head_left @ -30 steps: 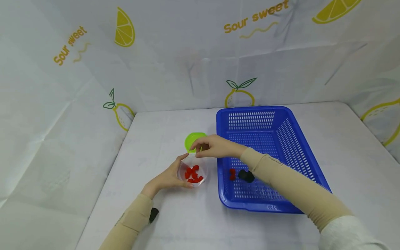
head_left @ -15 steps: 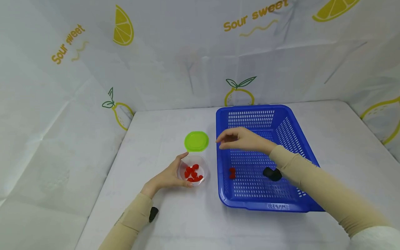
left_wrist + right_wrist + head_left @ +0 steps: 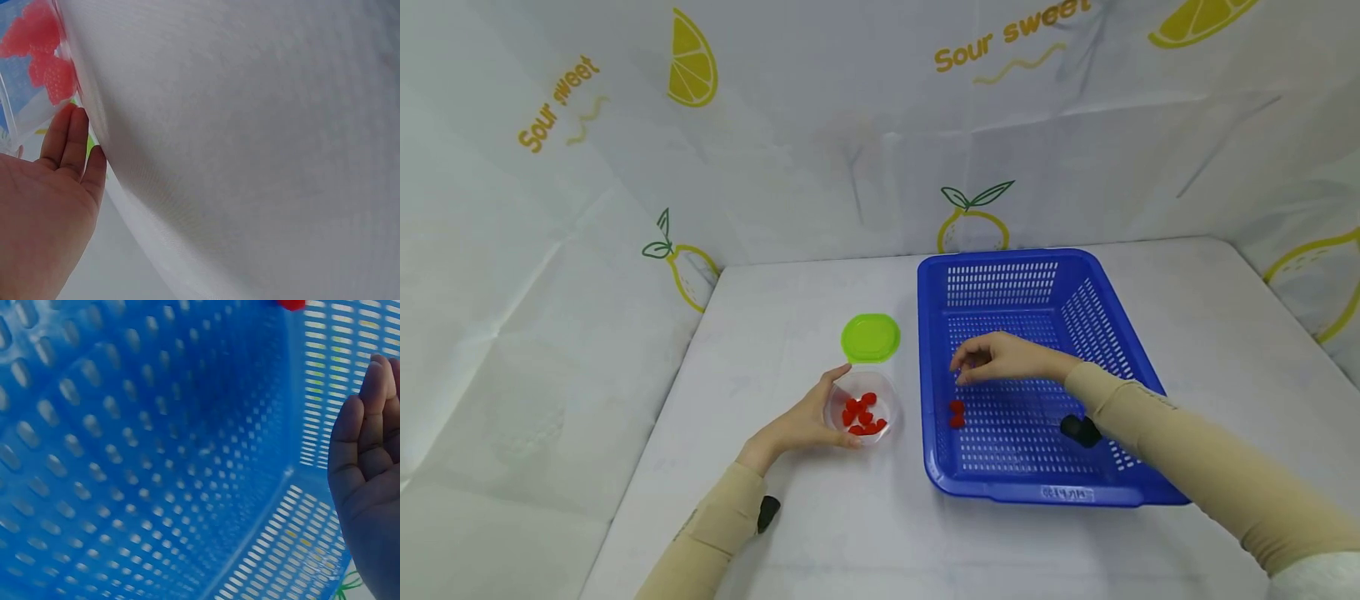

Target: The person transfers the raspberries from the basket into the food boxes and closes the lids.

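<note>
My left hand (image 3: 805,423) holds a clear plastic container (image 3: 886,387), its thumb and index finger spanning the near and far sides of the rim. Several red raspberries (image 3: 865,417) lie inside; their bumpy surface shows in the left wrist view, where the fingers (image 3: 75,134) rest beside the wall. Over the left part of a blue basket (image 3: 928,450) hovers my right hand (image 3: 1000,357), fingers loosely bent and nothing between them. Just below its fingertips, two red raspberries (image 3: 957,414) lie on the basket floor near the left wall.
A bright green lid (image 3: 870,337) lies flat on the white table behind the container. The basket's raised walls stand right of the container. Behind the table hangs a white cloth (image 3: 820,150) printed with lemons.
My right hand has moved right from beside the container and lid, across the basket's left rim, then down toward the raspberries there. The left hand stays on the container.
</note>
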Available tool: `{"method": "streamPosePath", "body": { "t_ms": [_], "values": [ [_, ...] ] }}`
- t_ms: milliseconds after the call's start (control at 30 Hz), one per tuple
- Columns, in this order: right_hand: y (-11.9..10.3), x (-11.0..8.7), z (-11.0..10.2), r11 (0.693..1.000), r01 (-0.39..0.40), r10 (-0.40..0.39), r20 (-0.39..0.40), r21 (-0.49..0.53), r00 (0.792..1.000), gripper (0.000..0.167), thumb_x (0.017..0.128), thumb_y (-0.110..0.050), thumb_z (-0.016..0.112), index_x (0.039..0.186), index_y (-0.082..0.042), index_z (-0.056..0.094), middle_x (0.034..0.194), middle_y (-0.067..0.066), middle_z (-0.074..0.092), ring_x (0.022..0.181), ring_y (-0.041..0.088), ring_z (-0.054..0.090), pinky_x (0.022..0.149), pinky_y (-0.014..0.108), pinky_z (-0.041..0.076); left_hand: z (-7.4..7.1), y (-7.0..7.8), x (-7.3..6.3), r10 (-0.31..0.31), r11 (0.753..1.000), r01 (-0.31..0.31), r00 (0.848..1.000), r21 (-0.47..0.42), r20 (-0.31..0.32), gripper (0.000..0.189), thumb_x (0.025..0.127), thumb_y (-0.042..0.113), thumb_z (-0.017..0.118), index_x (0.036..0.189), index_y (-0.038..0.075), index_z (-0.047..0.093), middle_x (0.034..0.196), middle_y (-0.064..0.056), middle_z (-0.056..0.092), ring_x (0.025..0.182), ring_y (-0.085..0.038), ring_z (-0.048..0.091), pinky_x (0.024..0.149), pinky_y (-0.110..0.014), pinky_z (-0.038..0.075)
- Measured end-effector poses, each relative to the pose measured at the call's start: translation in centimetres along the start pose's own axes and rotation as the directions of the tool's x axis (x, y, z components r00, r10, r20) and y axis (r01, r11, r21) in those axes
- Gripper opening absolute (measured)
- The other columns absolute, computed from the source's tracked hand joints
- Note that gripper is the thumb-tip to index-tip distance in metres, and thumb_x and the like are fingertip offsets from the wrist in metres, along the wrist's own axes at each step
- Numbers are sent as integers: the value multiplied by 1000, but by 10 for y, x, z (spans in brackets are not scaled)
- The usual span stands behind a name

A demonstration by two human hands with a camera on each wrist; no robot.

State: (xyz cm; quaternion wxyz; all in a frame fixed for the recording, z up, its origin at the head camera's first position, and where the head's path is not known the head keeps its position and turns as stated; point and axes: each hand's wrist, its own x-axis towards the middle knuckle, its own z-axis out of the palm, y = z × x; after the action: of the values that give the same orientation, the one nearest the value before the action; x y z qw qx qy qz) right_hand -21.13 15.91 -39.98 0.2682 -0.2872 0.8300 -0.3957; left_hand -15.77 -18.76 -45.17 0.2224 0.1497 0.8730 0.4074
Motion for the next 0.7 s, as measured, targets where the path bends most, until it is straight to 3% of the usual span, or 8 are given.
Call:
{"method": "streamPosePath", "body": {
  "t_ms": [200, 467, 700],
  "values": [
    [12, 6, 8, 995, -40, 45, 51, -90, 998, 29, 86, -26, 65, 108, -6, 65, 93, 1, 65, 81, 12, 56, 74, 23, 48, 0, -1, 0, 3, 1000, -3, 1000, 0, 2, 108, 64, 43, 82, 147, 30, 13, 153, 0, 22, 143, -23, 20, 112, -54, 26],
    [20, 9, 18, 987, -88, 102, 104, -136, 989, 27, 86, -24, 66, 106, -7, 65, 87, -1, 64, 77, 11, 54, 73, 24, 46, -1, 3, -1, 5, 1000, -5, 1000, 12, -8, 106, 66, 39, 82, 147, 28, 15, 147, -6, 29, 138, -25, 28, 110, -54, 30],
    [19, 11, 22, 987, -78, 96, 124, -140, 988, 29, 85, -25, 66, 107, -7, 65, 84, -1, 64, 75, 10, 54, 72, 24, 46, -1, 1, 0, 0, 1000, 0, 1000, 12, -5, 105, 66, 40, 81, 147, 31, 14, 148, -5, 29, 139, -25, 26, 110, -54, 30]
  ]
}}
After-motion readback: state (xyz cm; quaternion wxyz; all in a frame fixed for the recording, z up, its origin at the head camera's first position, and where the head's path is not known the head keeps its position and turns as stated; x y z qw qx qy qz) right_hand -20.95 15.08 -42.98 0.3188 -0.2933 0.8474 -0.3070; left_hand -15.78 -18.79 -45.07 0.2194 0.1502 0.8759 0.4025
